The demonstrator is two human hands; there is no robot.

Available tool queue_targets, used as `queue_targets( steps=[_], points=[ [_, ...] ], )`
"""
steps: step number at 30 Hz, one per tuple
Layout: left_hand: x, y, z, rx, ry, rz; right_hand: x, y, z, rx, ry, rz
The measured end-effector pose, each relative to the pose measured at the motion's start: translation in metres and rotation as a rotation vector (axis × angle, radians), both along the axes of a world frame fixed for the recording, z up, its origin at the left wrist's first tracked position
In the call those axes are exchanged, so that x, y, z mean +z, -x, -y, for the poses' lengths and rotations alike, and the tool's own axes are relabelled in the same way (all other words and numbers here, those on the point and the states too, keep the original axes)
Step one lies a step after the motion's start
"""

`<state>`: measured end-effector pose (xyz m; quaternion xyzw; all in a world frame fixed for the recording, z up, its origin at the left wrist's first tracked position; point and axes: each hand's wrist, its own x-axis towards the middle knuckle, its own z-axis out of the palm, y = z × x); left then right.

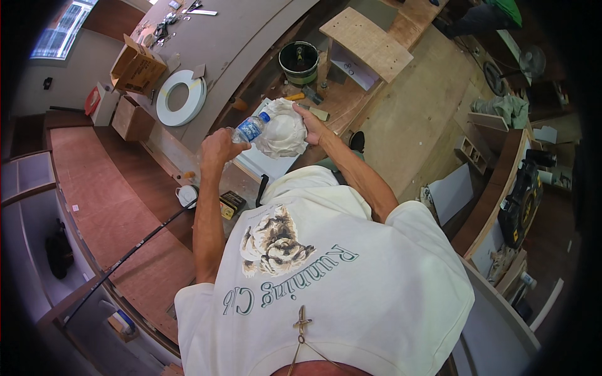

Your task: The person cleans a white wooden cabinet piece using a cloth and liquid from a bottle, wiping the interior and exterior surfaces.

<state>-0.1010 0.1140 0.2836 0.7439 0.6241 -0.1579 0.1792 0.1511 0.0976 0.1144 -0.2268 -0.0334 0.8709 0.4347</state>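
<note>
My left hand (218, 148) is closed around a clear plastic water bottle (249, 129) with a blue label and a blue cap. The bottle is tilted, its cap end over the near-left rim of a white, rough-edged bowl (282, 130). White material coats the bowl, and I cannot tell what it is made of. My right hand (311, 123) grips the bowl's right edge, with the thumb on top. Below the bowl lies a pale white board (266, 161). Just beyond the bowl are a hammer (311, 95) and a yellow handle (294, 97).
A dark bucket (299, 64) stands beyond the bowl, beside a plywood box (365, 45). Left of my hands are a white roll of edge banding (182, 97) and an open cardboard box (138, 66). A black tool case (520, 200) lies at right; a fan (532, 61) stands far right.
</note>
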Motion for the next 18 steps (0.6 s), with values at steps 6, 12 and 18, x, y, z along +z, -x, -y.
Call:
queue_targets(
  steps=[6,12,18],
  points=[
    [0.000,-0.001,0.001,0.031,0.029,-0.010,-0.009,0.001,0.001,0.002,-0.010,-0.016],
    [-0.016,-0.013,0.007,-0.022,0.000,0.046,-0.012,-0.011,0.011,-0.014,0.040,0.014],
    [-0.136,-0.042,0.015,-0.088,-0.176,0.372,-0.009,-0.044,0.043,-0.119,0.131,0.220]
  ],
)
